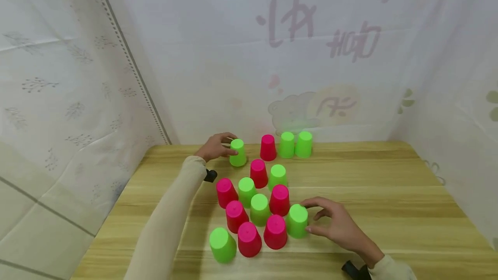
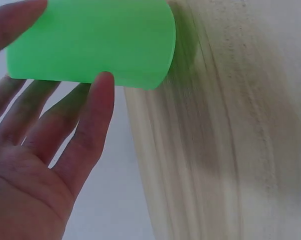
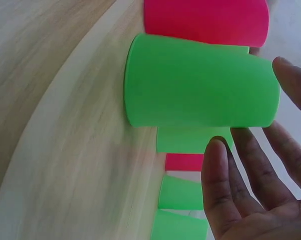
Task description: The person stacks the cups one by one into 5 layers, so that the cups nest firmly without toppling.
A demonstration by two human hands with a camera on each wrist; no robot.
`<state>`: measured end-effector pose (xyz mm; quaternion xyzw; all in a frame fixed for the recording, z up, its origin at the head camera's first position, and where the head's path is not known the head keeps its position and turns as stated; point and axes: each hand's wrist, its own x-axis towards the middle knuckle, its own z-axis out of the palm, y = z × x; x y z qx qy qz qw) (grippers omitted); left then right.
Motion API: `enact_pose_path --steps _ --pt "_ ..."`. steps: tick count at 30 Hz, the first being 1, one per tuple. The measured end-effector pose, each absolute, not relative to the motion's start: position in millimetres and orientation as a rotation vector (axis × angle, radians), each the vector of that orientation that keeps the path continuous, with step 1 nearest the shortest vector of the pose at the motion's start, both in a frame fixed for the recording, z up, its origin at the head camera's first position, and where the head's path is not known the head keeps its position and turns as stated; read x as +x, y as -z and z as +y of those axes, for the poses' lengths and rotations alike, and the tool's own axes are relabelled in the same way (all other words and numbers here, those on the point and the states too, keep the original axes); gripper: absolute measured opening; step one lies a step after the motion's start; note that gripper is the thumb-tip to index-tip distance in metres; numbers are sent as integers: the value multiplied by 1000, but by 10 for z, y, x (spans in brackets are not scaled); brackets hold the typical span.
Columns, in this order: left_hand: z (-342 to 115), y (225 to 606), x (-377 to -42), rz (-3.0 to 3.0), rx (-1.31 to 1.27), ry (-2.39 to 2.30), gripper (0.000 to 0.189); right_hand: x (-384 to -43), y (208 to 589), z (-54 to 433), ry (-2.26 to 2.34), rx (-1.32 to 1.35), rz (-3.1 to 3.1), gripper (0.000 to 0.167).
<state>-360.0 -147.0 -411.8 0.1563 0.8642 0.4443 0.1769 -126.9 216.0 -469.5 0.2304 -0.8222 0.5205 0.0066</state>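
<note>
Left-hand green cup: mouth down near the worktop's far edge, in from the far left corner. Your left hand grips it, the thumb on its near side and the other fingers behind it, spread about as wide as the cup; whether its rim touches the wood, you cannot tell.

Right-hand green cup: mouth down, well in from the worktop's right edge, at the right of the near cluster. Your right hand loosely holds it between thumb and fingers, which are parted to about the cup's width. In the right wrist view, a red cup lies just beside it.

The near cluster also includes six red cups and four green cups, all inverted and closely spaced; one green cup marks the end toward the worktop's left edge. Along the far edge, to the right of your left hand, stand a lone red cup and a green pair. Pale printed cloth hangs behind the worktop.
</note>
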Motion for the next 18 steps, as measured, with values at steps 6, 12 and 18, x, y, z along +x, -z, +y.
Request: enact_pose_path --steps 6,12,18 --pt "-1352 4091 -3677 2454 397 -1192 51 -1305 4705 2054 -1597 673 -2598 49" --pt "-1198 4046 -3720 2488 394 -1089 53 -1314 4704 1967 -1621 620 -2602 51" --pt "-1113 4011 -3769 2541 347 -1034 53 -1314 4725 1923 -1634 637 -2595 50"
